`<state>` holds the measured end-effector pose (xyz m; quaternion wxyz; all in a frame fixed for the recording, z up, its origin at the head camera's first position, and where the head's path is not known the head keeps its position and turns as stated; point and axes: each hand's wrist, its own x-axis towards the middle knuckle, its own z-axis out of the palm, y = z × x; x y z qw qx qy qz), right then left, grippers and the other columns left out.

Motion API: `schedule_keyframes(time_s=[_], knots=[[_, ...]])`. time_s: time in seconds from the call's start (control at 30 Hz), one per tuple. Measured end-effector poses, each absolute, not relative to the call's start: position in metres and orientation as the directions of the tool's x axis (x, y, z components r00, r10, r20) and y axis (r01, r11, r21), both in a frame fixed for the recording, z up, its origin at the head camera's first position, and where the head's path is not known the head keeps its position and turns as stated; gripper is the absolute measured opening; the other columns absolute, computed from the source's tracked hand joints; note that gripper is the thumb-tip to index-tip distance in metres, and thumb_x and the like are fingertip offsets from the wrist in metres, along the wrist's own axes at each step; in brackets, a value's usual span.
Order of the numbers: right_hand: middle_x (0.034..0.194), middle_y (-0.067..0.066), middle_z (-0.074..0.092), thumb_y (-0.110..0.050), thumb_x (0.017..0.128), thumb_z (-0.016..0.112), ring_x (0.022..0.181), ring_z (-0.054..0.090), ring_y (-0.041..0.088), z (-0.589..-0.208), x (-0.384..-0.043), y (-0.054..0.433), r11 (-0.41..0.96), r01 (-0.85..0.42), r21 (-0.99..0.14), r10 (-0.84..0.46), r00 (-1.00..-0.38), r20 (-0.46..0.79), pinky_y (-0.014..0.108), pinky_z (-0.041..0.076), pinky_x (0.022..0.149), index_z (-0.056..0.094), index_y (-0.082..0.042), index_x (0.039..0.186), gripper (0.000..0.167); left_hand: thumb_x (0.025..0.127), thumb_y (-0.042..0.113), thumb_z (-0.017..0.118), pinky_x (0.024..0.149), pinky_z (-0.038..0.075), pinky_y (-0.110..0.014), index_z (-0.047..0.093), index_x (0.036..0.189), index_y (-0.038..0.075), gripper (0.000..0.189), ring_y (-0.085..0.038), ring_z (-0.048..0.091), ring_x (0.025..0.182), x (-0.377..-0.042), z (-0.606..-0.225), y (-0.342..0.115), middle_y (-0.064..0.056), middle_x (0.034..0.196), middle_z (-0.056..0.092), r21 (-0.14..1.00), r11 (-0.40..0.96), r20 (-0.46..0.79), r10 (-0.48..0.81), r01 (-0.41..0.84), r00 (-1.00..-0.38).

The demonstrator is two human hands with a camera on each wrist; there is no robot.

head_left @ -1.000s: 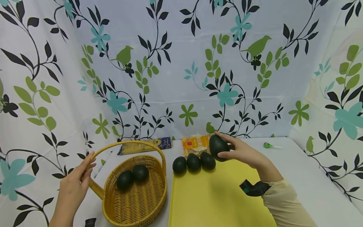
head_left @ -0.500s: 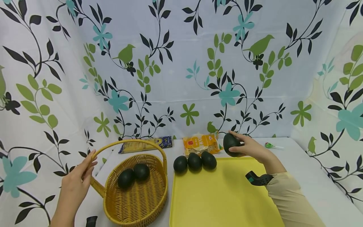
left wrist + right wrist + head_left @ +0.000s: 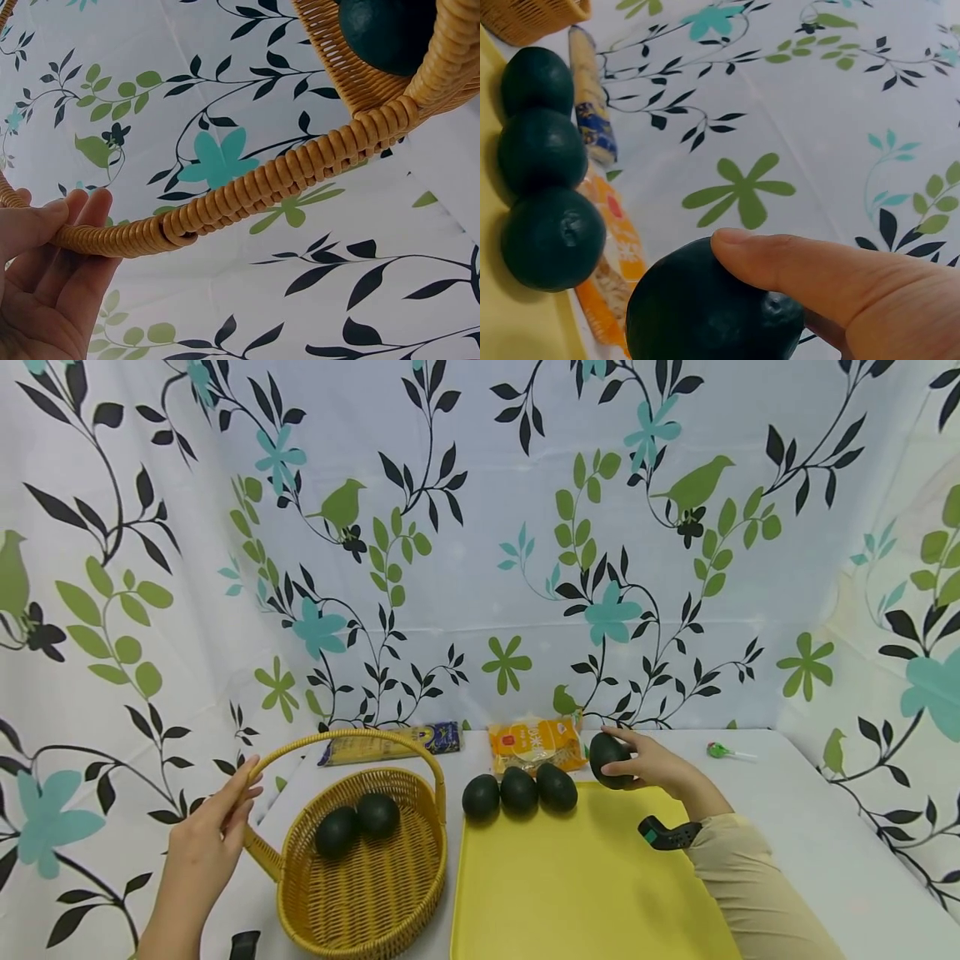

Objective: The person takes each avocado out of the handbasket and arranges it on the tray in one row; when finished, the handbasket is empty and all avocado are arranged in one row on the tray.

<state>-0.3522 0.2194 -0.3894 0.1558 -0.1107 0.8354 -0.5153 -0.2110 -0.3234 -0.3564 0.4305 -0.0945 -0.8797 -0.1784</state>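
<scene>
My left hand (image 3: 206, 847) holds the wicker basket's handle (image 3: 247, 187), thumb on one side and fingers on the other. Two dark green avocados (image 3: 378, 815) lie in the basket (image 3: 437, 881). With thumb and fingers my right hand (image 3: 651, 766) grips another avocado (image 3: 606, 762) at the back edge of the yellow tray (image 3: 585, 885). To its left, three avocados stand in a row along that edge, the nearest one (image 3: 557, 788) a short gap from the held one. In the right wrist view the held avocado (image 3: 705, 307) fills the bottom, its lower part cut off.
Behind the tray lies an orange packet (image 3: 536, 743) of food. A long blue and yellow packet (image 3: 393, 742) is behind the basket. A lollipop (image 3: 729, 751) with a green wrapper lies at the back right of the white table (image 3: 810, 843). A patterned curtain (image 3: 450, 568) closes off the back.
My right hand has carried the avocado rightward away from the row, then lowered it to the tray's back edge. The left hand keeps its hold on the handle.
</scene>
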Motion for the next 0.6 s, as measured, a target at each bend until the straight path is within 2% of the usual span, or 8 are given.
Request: schedule_keyframes(time_s=[0.1,0.17,0.23,0.3,0.33,0.4,0.47,0.6], knots=[[0.143,0.034,0.027,-0.02,0.086,0.068,0.11,0.057,0.037,-0.398,-0.357,0.216,0.449,0.001,-0.894,-0.334,-0.927,-0.168,0.046,0.056,0.086,0.016,-0.012,0.152,0.084,0.075,-0.014,0.068,0.059,0.041,0.001,0.052,0.136,0.024,0.074,0.034,0.033,0.087,-0.211,-0.356,-0.324,-0.015,0.096,0.073,0.231,0.919,0.792,0.013,0.319,-0.611],[0.141,0.034,0.029,-0.02,0.086,0.068,0.11,0.057,0.037,-0.405,-0.36,0.214,0.461,0.015,-0.887,-0.329,-0.926,-0.187,0.047,0.056,0.085,0.017,-0.011,0.152,0.083,0.075,-0.013,0.069,0.058,0.042,0.0,0.052,0.136,0.024,0.074,0.027,0.043,0.084,-0.211,-0.356,-0.324,-0.015,0.096,0.073,0.226,0.922,0.792,0.014,0.315,-0.61],[0.14,0.034,0.03,-0.019,0.086,0.067,0.11,0.056,0.038,-0.412,-0.362,0.211,0.476,0.029,-0.879,-0.321,-0.925,-0.204,0.047,0.056,0.085,0.018,-0.01,0.151,0.083,0.075,-0.013,0.069,0.058,0.042,0.0,0.052,0.136,0.025,0.074,0.014,0.055,0.079,-0.211,-0.356,-0.324,-0.014,0.097,0.073,0.225,0.925,0.789,0.011,0.305,-0.615],[0.14,0.034,0.031,-0.018,0.086,0.067,0.11,0.055,0.038,-0.418,-0.365,0.208,0.492,0.043,-0.869,-0.308,-0.926,-0.22,0.048,0.056,0.084,0.019,-0.01,0.151,0.082,0.076,-0.013,0.068,0.057,0.042,-0.001,0.052,0.137,0.025,0.074,-0.004,0.064,0.074,-0.211,-0.356,-0.324,-0.015,0.096,0.073,0.225,0.928,0.784,0.008,0.296,-0.621],[0.139,0.034,0.031,-0.017,0.085,0.067,0.11,0.055,0.038,-0.421,-0.366,0.207,0.496,0.051,-0.867,-0.303,-0.925,-0.228,0.049,0.056,0.084,0.019,-0.01,0.151,0.081,0.076,-0.012,0.068,0.056,0.042,-0.002,0.051,0.137,0.025,0.073,-0.014,0.066,0.072,-0.211,-0.356,-0.324,-0.015,0.096,0.073,0.226,0.93,0.78,0.006,0.291,-0.625],[0.14,0.034,0.03,-0.015,0.085,0.067,0.111,0.053,0.039,-0.426,-0.368,0.204,0.508,0.06,-0.859,-0.294,-0.925,-0.239,0.05,0.056,0.083,0.02,-0.009,0.151,0.081,0.077,-0.012,0.068,0.056,0.041,-0.002,0.05,0.138,0.025,0.073,-0.022,0.066,0.071,-0.211,-0.356,-0.325,-0.015,0.096,0.073,0.233,0.93,0.773,0.001,0.285,-0.635],[0.141,0.034,0.029,-0.014,0.085,0.067,0.112,0.052,0.041,-0.431,-0.369,0.201,0.529,0.061,-0.846,-0.29,-0.925,-0.248,0.051,0.056,0.083,0.021,-0.008,0.15,0.08,0.077,-0.012,0.067,0.055,0.041,-0.002,0.05,0.138,0.025,0.073,-0.025,0.066,0.071,-0.211,-0.356,-0.324,-0.015,0.096,0.073,0.239,0.929,0.768,-0.003,0.281,-0.641],[0.146,0.034,0.023,-0.013,0.083,0.067,0.117,0.049,0.044,-0.439,-0.371,0.195,0.578,0.059,-0.814,-0.275,-0.925,-0.262,0.053,0.055,0.082,0.022,-0.007,0.15,0.081,0.078,-0.011,0.067,0.056,0.04,-0.001,0.05,0.138,0.026,0.072,-0.016,0.066,0.072,-0.21,-0.355,-0.323,-0.015,0.095,0.073,0.254,0.926,0.759,-0.013,0.279,-0.651]])
